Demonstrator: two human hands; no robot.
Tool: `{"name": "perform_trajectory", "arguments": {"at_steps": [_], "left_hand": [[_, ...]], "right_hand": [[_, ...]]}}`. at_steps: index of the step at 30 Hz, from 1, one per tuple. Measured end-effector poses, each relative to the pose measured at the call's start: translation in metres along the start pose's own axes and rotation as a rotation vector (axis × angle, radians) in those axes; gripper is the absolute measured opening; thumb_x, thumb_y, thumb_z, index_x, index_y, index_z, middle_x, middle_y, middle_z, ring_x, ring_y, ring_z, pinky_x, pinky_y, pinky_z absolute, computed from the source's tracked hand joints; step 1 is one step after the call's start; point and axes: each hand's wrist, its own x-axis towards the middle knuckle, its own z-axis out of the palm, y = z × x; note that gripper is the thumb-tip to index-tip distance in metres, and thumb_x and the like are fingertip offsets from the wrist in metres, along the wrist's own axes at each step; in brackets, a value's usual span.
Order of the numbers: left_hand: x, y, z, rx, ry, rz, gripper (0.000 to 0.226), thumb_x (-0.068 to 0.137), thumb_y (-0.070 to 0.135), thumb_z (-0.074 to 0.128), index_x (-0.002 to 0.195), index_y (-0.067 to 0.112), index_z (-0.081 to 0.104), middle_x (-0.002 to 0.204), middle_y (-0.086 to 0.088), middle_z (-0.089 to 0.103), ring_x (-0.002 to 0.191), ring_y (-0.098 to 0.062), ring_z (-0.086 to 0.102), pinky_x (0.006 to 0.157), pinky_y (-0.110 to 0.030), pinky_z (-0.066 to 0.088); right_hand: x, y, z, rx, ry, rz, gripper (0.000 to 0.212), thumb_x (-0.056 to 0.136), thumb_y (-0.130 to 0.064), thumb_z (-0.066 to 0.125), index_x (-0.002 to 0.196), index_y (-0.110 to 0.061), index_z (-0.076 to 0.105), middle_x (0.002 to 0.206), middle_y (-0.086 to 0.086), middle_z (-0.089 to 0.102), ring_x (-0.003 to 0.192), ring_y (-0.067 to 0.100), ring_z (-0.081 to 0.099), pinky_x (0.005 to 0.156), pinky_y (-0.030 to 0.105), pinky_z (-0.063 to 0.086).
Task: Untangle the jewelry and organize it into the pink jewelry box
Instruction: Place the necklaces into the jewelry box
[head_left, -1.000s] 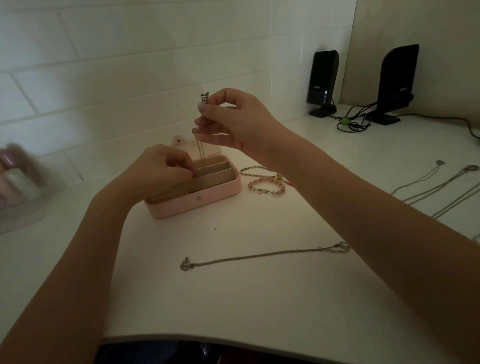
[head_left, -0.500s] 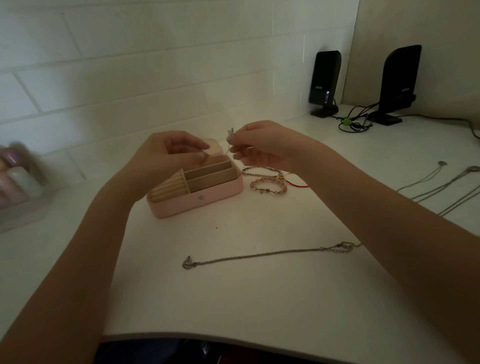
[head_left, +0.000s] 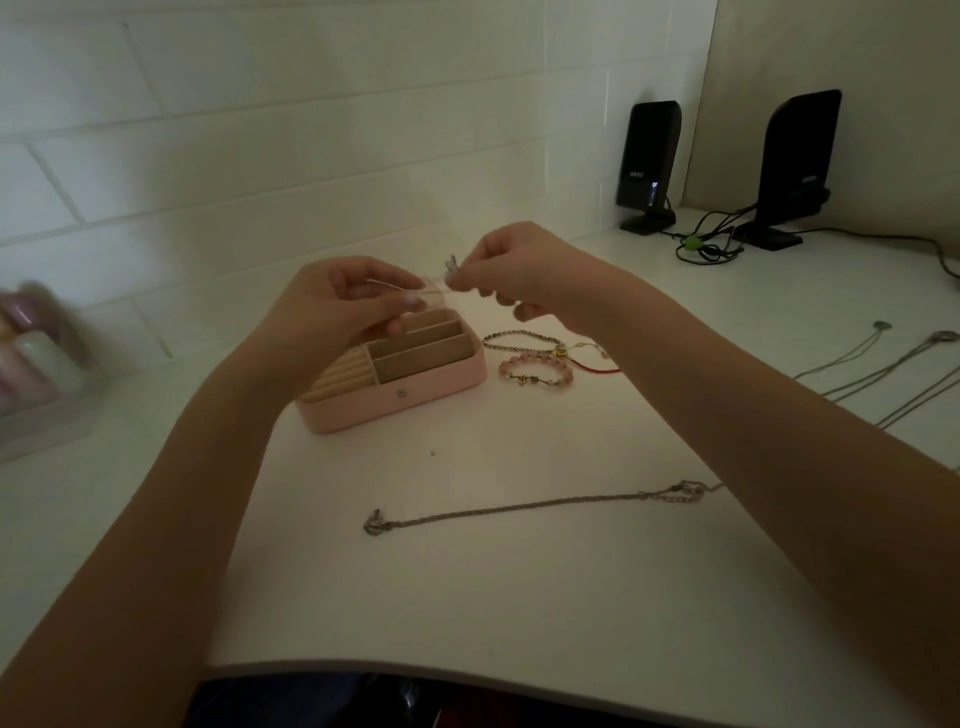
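Hands are lower than a second ago: my right hand (head_left: 519, 270) has come down from head height to just above the pink jewelry box (head_left: 395, 374), pinching the clasp end of a thin necklace (head_left: 451, 266). My left hand (head_left: 343, 306) has lifted out of the box and now pinches the fine chain beside it, fingers curled. The box sits open on the table (head_left: 467, 597), unmoved. The beaded bracelet (head_left: 535, 370) lies just right of it, the long chain (head_left: 535, 504) nearer me, both as before
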Motion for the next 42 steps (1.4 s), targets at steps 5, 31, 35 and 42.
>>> {"name": "perform_trajectory", "arguments": {"at_steps": [5,31,35,42], "left_hand": [[0.000,-0.002,-0.017,0.424,-0.046,-0.035,0.012,0.070,0.012,0.079,0.072,0.022,0.074,0.064,0.008,0.072,0.060,0.002,0.063,0.067,-0.009,0.047],[-0.047,0.017,0.046,0.302,-0.009,0.210,0.013,0.079,0.014,0.072,0.076,0.026,0.070,0.065,0.022,0.065,0.067,0.006,0.057,0.069,-0.006,0.039],[-0.079,0.017,0.052,0.410,-0.237,0.160,0.012,0.082,0.019,0.069,0.082,0.031,0.070,0.086,0.017,0.067,0.078,0.011,0.060,0.071,-0.005,0.043],[-0.099,0.011,0.076,0.210,-0.424,0.084,0.015,0.091,0.020,0.057,0.099,0.028,0.067,0.086,0.010,0.072,0.079,-0.005,0.063,0.073,-0.018,0.047]], "right_hand": [[-0.002,0.007,0.004,-0.248,-0.153,0.072,0.018,0.080,-0.023,0.072,0.087,-0.007,0.065,0.063,0.000,0.041,0.052,0.012,0.034,0.045,0.021,0.029],[-0.141,0.051,-0.068,-0.726,-0.452,0.197,0.014,0.078,-0.042,0.070,0.085,-0.032,0.062,0.088,-0.010,0.059,0.080,0.008,0.053,0.077,0.028,0.047],[-0.147,0.053,-0.064,-0.733,-0.378,0.097,0.011,0.085,-0.037,0.063,0.084,-0.026,0.062,0.090,-0.007,0.061,0.083,0.012,0.055,0.080,0.031,0.048],[-0.147,0.021,-0.039,0.153,-0.193,-0.122,0.016,0.096,-0.021,0.048,0.100,-0.006,0.049,0.082,0.004,0.073,0.076,0.013,0.070,0.069,0.024,0.054]]}}
